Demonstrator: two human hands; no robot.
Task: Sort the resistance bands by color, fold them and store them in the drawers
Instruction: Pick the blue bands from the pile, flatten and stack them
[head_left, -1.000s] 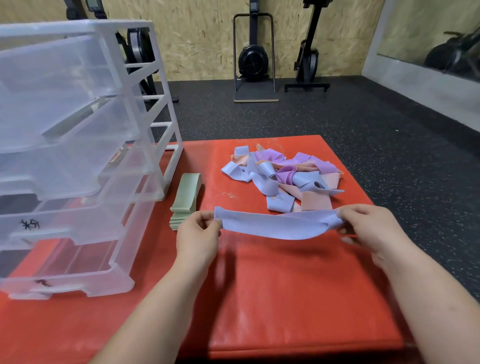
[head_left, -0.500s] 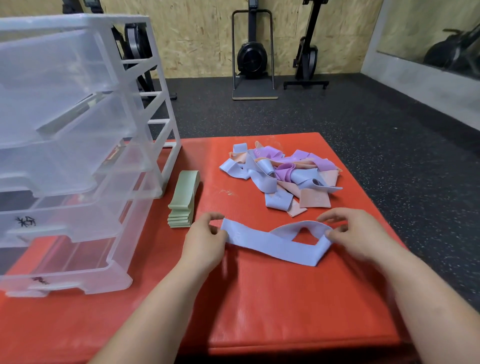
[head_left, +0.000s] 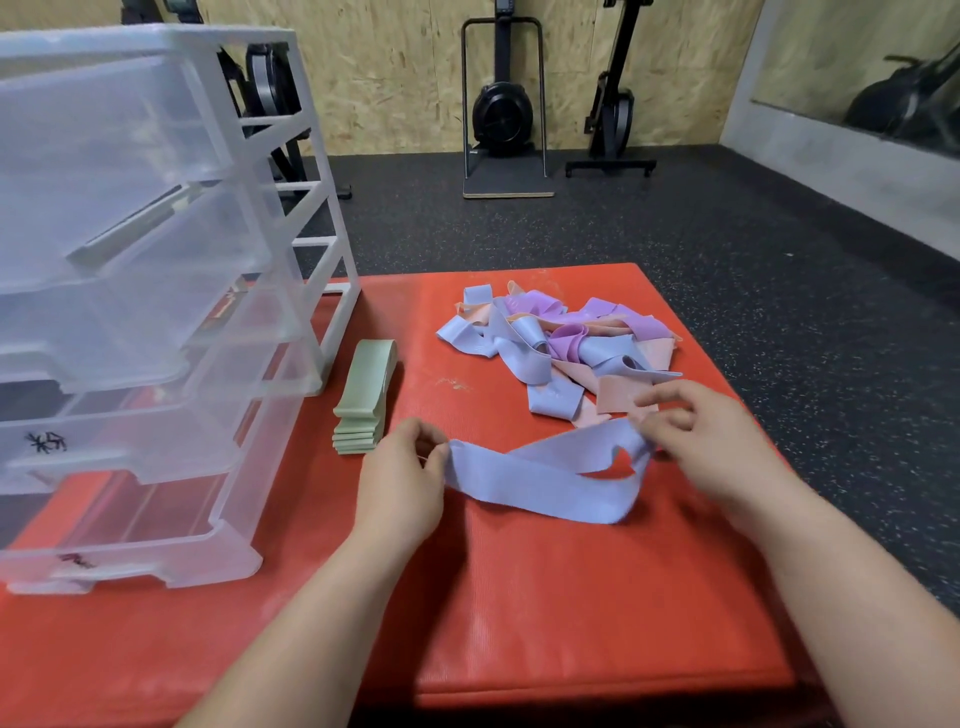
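Left hand (head_left: 402, 480) pinches one end of the blue band (head_left: 540, 480); right hand (head_left: 714, 441) pinches the other, looped end. It sags onto the red mat (head_left: 519, 613), long axis running side to side between them, so folding likely means carrying one end across to the other.

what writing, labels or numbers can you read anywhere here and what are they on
No text reads clearly enough to quote.
Black handwritten mark on the front of the second-lowest drawer: hand-drawn characters, not legible.
Dark handwritten mark on the front of the bottom drawer: blurred, not legible.
Resistance bands and gym machines: no print that can be read.
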